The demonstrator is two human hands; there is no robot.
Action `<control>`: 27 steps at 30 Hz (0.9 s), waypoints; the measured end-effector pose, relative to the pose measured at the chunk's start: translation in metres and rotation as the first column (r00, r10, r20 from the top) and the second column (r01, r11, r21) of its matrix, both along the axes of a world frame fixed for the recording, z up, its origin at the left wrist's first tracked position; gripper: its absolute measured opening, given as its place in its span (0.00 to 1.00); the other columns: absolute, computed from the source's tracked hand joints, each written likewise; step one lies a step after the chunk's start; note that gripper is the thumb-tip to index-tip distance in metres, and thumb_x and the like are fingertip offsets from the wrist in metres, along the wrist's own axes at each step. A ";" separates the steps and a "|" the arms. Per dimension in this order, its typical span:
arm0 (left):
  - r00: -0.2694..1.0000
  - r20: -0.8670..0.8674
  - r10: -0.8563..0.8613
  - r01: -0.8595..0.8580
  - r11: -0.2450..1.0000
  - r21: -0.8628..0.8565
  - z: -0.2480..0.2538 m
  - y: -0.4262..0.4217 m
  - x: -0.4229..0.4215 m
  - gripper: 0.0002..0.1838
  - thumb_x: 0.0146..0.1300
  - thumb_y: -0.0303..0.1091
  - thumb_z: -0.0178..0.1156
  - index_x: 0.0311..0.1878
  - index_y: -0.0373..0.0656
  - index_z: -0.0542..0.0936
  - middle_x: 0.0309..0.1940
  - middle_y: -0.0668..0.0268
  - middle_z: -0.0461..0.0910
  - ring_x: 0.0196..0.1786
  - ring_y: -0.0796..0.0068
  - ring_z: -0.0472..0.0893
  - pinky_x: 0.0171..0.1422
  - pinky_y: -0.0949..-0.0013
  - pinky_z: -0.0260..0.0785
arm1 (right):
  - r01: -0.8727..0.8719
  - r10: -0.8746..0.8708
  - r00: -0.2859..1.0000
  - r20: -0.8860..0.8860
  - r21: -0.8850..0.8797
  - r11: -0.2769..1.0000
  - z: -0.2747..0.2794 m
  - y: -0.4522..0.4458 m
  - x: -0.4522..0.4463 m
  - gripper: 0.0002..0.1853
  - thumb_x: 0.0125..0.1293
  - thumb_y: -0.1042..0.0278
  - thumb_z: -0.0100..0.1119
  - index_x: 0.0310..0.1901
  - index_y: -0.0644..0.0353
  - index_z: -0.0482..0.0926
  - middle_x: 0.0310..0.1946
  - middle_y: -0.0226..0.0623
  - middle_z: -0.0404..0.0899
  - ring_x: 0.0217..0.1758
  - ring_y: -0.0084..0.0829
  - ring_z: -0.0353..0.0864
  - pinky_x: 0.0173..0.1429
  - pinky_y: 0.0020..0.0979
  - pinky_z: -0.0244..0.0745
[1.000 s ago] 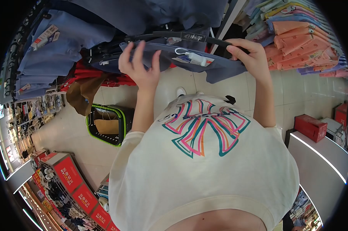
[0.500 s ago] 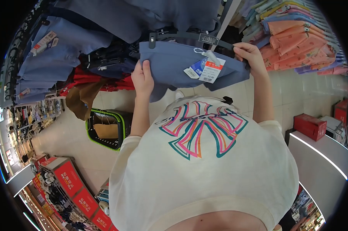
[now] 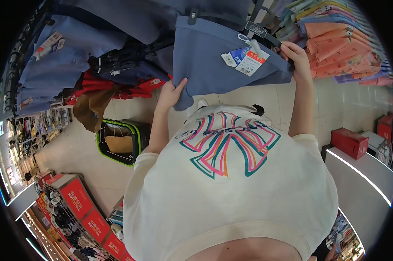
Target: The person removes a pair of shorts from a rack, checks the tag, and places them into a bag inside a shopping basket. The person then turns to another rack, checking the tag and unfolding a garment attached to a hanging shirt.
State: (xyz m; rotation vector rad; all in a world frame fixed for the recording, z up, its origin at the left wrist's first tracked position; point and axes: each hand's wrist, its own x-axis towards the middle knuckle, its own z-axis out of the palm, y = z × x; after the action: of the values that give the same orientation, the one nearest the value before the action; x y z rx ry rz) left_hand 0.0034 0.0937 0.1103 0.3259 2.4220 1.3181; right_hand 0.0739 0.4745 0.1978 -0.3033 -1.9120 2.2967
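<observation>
Blue-grey shorts (image 3: 209, 56) hang in front of me from a dark clip hanger (image 3: 272, 40), tilted down to the right. Near its right end, the fingers of my right hand (image 3: 298, 60) are closed on the hanger, beside the waistband. My left hand (image 3: 170, 93) grips the lower left edge of the shorts, thumb on the front and the other fingers partly hidden. A red-and-white price tag (image 3: 252, 62) and a blue label (image 3: 236, 56) dangle over the front of the shorts.
More blue garments (image 3: 57, 65) hang at the left, and coral clothes (image 3: 335, 48) at the right. A black basket with a green rim (image 3: 100, 145) stands on the floor at my left, below a brown cloth (image 3: 90, 108). Red boxes (image 3: 349, 142) sit at the right.
The shorts and hanger have moved up and right, and the hanger tilts more. My left hand has slid from near the waistband to the lower edge; my right hand stays on the hanger.
</observation>
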 end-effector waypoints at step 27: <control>0.693 -0.718 0.065 -0.212 0.970 -0.116 0.049 -0.008 -0.048 0.18 0.47 0.34 0.62 0.43 0.45 0.75 0.45 0.62 0.72 0.47 0.60 0.70 0.52 0.64 0.62 | -0.153 0.294 0.952 -0.087 0.697 0.701 -0.034 -0.096 -0.106 0.10 0.55 0.67 0.59 0.36 0.63 0.79 0.29 0.35 0.76 0.26 0.25 0.75 0.32 0.23 0.68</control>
State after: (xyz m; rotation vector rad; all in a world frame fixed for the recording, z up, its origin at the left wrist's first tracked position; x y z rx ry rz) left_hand -0.0450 0.0860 0.1592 0.7264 3.2535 1.1283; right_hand -0.0325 0.3781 0.1636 0.2521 -2.6143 1.4599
